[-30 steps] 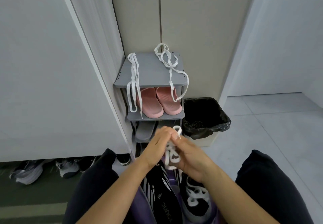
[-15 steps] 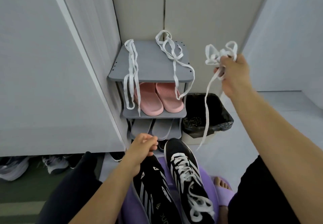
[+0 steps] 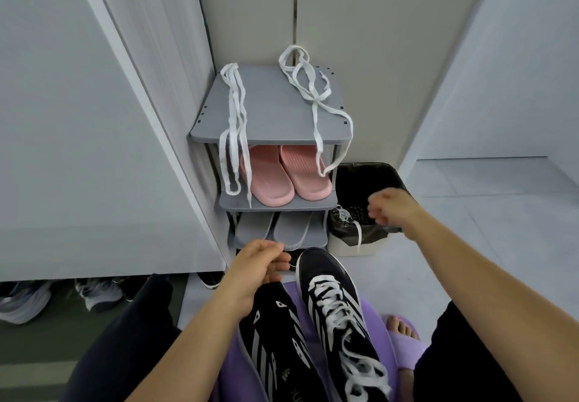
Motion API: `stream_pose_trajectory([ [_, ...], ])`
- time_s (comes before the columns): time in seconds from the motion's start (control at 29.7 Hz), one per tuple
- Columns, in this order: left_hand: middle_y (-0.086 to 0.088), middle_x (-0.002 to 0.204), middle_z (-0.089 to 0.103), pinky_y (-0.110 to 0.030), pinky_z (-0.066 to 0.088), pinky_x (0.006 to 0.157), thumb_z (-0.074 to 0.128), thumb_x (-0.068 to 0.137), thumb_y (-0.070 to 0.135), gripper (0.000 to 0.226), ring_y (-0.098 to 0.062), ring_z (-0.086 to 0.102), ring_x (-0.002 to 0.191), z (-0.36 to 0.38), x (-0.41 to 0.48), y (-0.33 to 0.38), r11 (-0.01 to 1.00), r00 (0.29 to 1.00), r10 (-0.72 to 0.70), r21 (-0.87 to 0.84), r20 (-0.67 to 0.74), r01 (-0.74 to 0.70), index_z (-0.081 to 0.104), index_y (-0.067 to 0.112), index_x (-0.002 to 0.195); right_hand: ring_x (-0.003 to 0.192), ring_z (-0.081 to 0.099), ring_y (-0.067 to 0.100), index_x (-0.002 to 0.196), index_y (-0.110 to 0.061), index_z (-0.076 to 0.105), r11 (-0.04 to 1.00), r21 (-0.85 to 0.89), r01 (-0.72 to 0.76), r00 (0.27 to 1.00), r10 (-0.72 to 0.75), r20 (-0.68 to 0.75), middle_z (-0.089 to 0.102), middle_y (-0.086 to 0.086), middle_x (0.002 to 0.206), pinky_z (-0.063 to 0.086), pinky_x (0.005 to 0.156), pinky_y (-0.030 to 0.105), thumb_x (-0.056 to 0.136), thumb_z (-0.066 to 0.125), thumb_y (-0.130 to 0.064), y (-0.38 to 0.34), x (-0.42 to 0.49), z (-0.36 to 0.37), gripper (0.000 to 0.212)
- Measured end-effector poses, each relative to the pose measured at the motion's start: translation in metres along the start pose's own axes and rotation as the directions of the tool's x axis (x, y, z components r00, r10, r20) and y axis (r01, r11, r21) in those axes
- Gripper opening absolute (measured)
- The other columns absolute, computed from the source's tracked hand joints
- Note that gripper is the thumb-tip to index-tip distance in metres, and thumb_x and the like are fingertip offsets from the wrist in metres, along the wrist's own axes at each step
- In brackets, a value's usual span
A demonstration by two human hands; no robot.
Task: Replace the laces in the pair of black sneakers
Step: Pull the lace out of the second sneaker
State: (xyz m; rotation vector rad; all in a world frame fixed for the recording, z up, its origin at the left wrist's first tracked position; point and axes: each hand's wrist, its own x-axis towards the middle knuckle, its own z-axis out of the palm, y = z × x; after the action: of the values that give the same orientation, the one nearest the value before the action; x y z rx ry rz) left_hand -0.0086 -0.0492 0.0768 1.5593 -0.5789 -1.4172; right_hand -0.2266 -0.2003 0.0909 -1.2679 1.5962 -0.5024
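Two black sneakers with white stripes lie on my lap. The left sneaker has no lace, and my left hand grips its toe. The right sneaker is still threaded with a white lace. My right hand hovers over the black-lined bin, empty, fingers loosely apart. A removed white lace lies in the bin, one end hanging over its front rim. Two more white laces, one folded and one loosely looped, are draped over the top of the grey shoe rack.
The rack holds pink slippers and grey slippers on lower shelves. More shoes sit under the white cabinet at left. A purple seat is under the sneakers, and a foot in a purple slipper rests on the tiled floor.
My right hand pulled the lace out, lifted it high to the right, then came down over the bin and let it go. My left hand stayed at the laceless sneaker's toe.
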Motion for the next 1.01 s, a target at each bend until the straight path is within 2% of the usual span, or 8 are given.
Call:
stream_pose_trajectory([
  [0.07,-0.008,0.088,0.068,-0.025,0.047,0.064,0.056,0.091,0.017,0.007,-0.018,0.064,0.08,0.0,-0.001,-0.002,1.0,1.0,0.008,0.03,-0.005,-0.008,0.057,0.011,0.093,0.055,0.053,0.014,0.071,-0.008,0.054,0.985,-0.166,0.039,0.99,-0.015,0.142,0.059,0.016,0.076,0.043,0.05,0.02,0.093,0.048,-0.005,0.011,-0.017,0.01,0.022],
  [0.2,-0.007,0.09,0.067,-0.024,0.048,0.067,0.056,0.092,0.017,0.008,-0.016,0.062,0.079,0.0,-0.003,-0.008,0.991,1.0,0.031,0.132,-0.003,-0.03,0.057,0.01,0.095,0.066,0.061,0.012,0.097,-0.009,0.052,0.881,-0.453,0.135,0.876,0.108,0.469,0.062,0.006,0.086,0.05,0.053,0.021,0.092,0.056,-0.031,0.015,-0.058,0.026,0.022],
  [0.3,-0.007,0.09,0.065,-0.023,0.048,0.067,0.055,0.092,0.016,0.007,-0.015,0.062,0.078,0.001,-0.007,-0.014,0.978,0.999,0.033,0.205,0.023,-0.037,0.056,0.009,0.095,0.079,0.067,0.023,0.113,-0.009,0.042,0.788,-0.588,0.181,0.854,0.171,0.492,0.061,0.009,0.099,0.054,0.055,0.024,0.083,0.065,-0.042,0.031,-0.083,0.036,0.05],
  [0.37,-0.006,0.087,0.063,-0.021,0.046,0.065,0.056,0.091,0.016,0.004,-0.014,0.06,0.076,0.003,-0.01,-0.023,0.938,0.997,0.047,0.341,0.055,-0.063,0.054,0.013,0.09,0.072,0.066,0.024,0.117,-0.011,0.037,0.774,-0.616,0.146,0.862,0.206,0.463,0.053,0.005,0.101,0.053,0.052,0.024,0.08,0.068,-0.044,0.046,-0.098,0.041,0.059],
  [0.54,0.001,0.091,0.061,-0.02,0.041,0.07,0.063,0.086,0.031,0.021,-0.008,0.054,0.077,0.015,-0.017,-0.05,0.688,0.972,0.031,0.7,0.231,-0.188,0.055,0.016,0.099,0.095,0.063,0.028,0.113,-0.013,0.041,0.872,-0.484,0.076,0.903,0.146,0.405,0.049,0.007,0.111,0.058,0.07,0.035,0.074,0.075,-0.035,0.067,-0.116,0.042,0.057],
  [0.67,0.008,0.099,0.059,-0.032,0.048,0.091,0.076,0.071,0.044,0.047,-0.012,0.059,0.092,0.019,-0.024,-0.058,0.662,0.961,-0.013,0.723,0.276,-0.198,0.053,0.023,0.106,0.075,0.062,0.02,0.082,-0.014,0.05,0.868,-0.482,0.124,0.927,0.072,0.367,0.054,0.003,0.088,0.058,0.068,0.034,0.079,0.067,-0.017,0.066,-0.119,0.041,0.017],
  [0.78,0.012,0.101,0.056,-0.032,0.043,0.095,0.081,0.061,0.047,0.056,-0.015,0.054,0.101,0.022,-0.031,-0.061,0.578,0.964,0.004,0.786,0.266,-0.219,0.044,0.031,0.101,0.073,0.063,0.019,0.077,-0.011,0.051,0.895,-0.432,0.108,0.942,0.046,0.332,0.056,0.005,0.085,0.058,0.063,0.031,0.08,0.062,-0.009,0.064,-0.12,0.041,0.012],
  [1.01,0.014,0.083,0.057,-0.038,0.043,0.097,0.071,0.072,0.021,0.032,-0.016,0.06,0.093,0.024,-0.035,-0.062,0.594,0.972,0.107,0.77,0.208,-0.23,0.043,0.03,0.084,0.065,0.061,0.018,0.071,-0.008,0.057,0.973,-0.223,0.062,0.947,0.014,0.321,0.059,0.005,0.077,0.058,0.063,0.032,0.079,0.059,0.004,0.067,-0.122,0.039,0.014],
])
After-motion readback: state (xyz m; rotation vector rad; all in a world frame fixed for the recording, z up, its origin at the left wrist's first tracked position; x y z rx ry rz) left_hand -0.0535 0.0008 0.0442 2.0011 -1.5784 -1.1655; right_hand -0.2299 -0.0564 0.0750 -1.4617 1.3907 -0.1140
